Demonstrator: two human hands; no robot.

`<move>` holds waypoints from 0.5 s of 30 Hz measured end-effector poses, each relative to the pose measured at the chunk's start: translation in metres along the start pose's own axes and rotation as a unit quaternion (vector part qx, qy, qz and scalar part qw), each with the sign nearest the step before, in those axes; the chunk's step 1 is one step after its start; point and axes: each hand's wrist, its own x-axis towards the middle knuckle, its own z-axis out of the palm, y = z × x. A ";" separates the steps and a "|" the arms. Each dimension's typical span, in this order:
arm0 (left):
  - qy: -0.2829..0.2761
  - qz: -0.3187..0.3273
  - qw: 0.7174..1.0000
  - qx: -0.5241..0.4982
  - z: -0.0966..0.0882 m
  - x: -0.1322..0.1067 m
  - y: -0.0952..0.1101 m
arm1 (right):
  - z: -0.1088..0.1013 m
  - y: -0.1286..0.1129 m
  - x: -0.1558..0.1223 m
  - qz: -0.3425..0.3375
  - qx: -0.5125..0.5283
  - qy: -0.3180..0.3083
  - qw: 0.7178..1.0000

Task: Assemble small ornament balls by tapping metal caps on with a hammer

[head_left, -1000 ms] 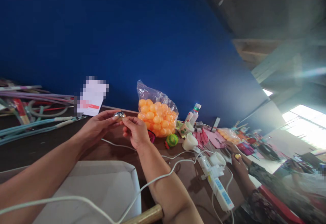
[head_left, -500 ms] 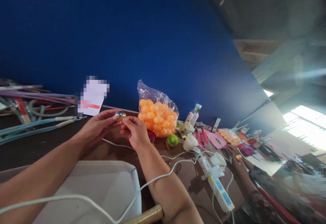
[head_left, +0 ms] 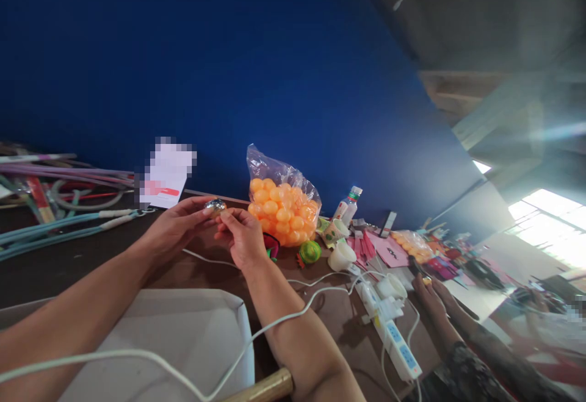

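Shiny rounded piece (head_left: 215, 207): one, held up left of the bag of orange balls (head_left: 259, 161). Long axis apparently runs crosswise, toward the bag; ends covered by fingers, no front distinguishable.
Left hand (head_left: 185, 219): nearly closed, fingertips gripping the piece on the side away from the bag.
Right hand (head_left: 247, 237): thumb and forefinger pinching the piece's bag-side edge.
Table (head_left: 196, 275): brown, beneath the bag.
White cable (head_left: 274, 327): nearer than the bag, at the right forearm (head_left: 297, 338).
Risks, judged: slick surface slipping if a pinch loosens; cable snagging the arm.
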 end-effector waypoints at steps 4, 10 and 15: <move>-0.005 0.003 1.000 0.004 0.001 0.000 0.001 | -0.001 0.001 0.000 -0.006 -0.007 -0.008 1.000; -0.007 0.001 1.000 0.010 0.002 0.000 0.001 | -0.001 0.001 0.001 -0.006 -0.007 -0.002 1.000; 0.012 -0.002 1.000 0.017 0.002 -0.001 0.000 | -0.001 0.001 0.001 -0.005 -0.002 -0.001 1.000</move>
